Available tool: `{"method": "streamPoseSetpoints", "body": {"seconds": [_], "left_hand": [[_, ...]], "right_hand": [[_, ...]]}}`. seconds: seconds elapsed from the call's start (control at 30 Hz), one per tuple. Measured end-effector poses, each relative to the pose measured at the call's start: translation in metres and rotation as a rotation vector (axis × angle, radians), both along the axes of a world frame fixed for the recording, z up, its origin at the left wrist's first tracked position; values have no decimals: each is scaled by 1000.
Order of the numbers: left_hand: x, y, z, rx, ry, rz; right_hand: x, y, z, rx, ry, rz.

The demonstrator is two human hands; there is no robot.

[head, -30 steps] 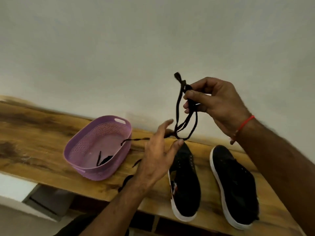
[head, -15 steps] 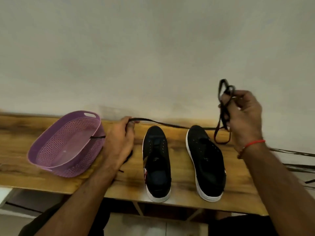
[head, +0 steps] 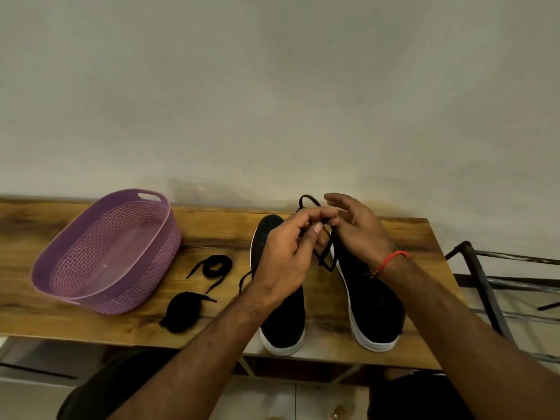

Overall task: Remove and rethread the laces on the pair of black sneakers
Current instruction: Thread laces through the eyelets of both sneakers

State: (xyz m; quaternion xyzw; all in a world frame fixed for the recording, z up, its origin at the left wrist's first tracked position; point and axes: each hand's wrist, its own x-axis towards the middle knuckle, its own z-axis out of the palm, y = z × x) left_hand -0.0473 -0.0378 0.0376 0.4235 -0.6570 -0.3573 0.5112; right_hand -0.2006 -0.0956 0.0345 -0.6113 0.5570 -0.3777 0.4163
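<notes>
Two black sneakers with white soles stood side by side on the wooden table (head: 212,228), toes toward the wall: left sneaker (head: 283,322), right sneaker (head: 374,301). Neither showed laces in its eyelets as far as could be seen.

Both hands were raised together above the toe ends of the sneakers. Left hand (head: 285,256): fingers curled, thumb and forefinger pinching a black lace (head: 325,262). The lace looped up behind the fingertips and hung down in a loop between the two sneakers. Right hand (head: 356,228): forefinger and thumb met the same lace at the pinch point, other fingers spread and relaxed; red thread band (head: 391,260) at the wrist.

A second black lace (head: 212,268) lay loosely coiled on the table left of the left sneaker, with a dark bundle (head: 181,312) just in front of it; what the bundle was could not be told. A purple perforated basket (head: 75,259) sat further left. A metal rack (head: 485,286) stood beside the table's right end.
</notes>
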Motion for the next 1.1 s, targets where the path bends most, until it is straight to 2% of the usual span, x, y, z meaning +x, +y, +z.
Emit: {"method": "streamPoseSetpoints", "body": {"seconds": [0.07, 0.17, 0.23, 0.3, 0.33, 0.47, 0.53, 0.6, 0.63, 0.67, 0.73, 0.77, 0.83, 0.9, 1.0, 1.03, 1.1], "left_hand": [[4, -4, -7, 33, 3, 44], [9, -8, -12, 55, 20, 104], [14, -9, -7, 58, 34, 88], [23, -11, -1, 91, -46, 74], [29, -14, 0, 122, -130, 84], [66, -29, -6, 244, -493, 263], [81, -33, -13, 320, -647, 357], [85, -35, -20, 321, -682, 389], [81, -33, -23, 284, -649, 380], [74, -30, -24, 224, -603, 350], [55, -22, -23, 67, -574, 259], [47, -19, -21, -2, -595, 209], [36, -14, -20, -94, -611, 108], [33, -14, -20, -89, -532, 82], [36, -16, -16, 120, -406, 239], [40, -18, -18, 196, -464, 287], [47, -20, -26, 387, -753, 296]], "right_hand": [[-2, 9, 3, -40, -37, 77], [-4, 22, 15, 33, -173, 257], [-4, 24, 18, -8, -26, 296], [-7, 20, 18, -86, 85, 164], [-10, 15, 17, -95, 50, 45], [-31, 0, 26, -32, -477, -344], [-38, -3, 25, 0, -566, -413], [-37, -5, 22, 58, -518, -365], [-35, -4, 21, 81, -420, -299], [-34, -2, 19, 61, -221, -206], [-30, 4, 15, -108, 298, 21], [-25, 7, 13, -177, 417, 150], [-12, 12, 8, -145, 384, 375], [-3, 12, 0, -85, 300, 448], [-5, 6, -1, -72, 226, 231], [-9, 2, 1, -66, 188, 132], [-16, -1, 3, -21, 6, -25]]}}
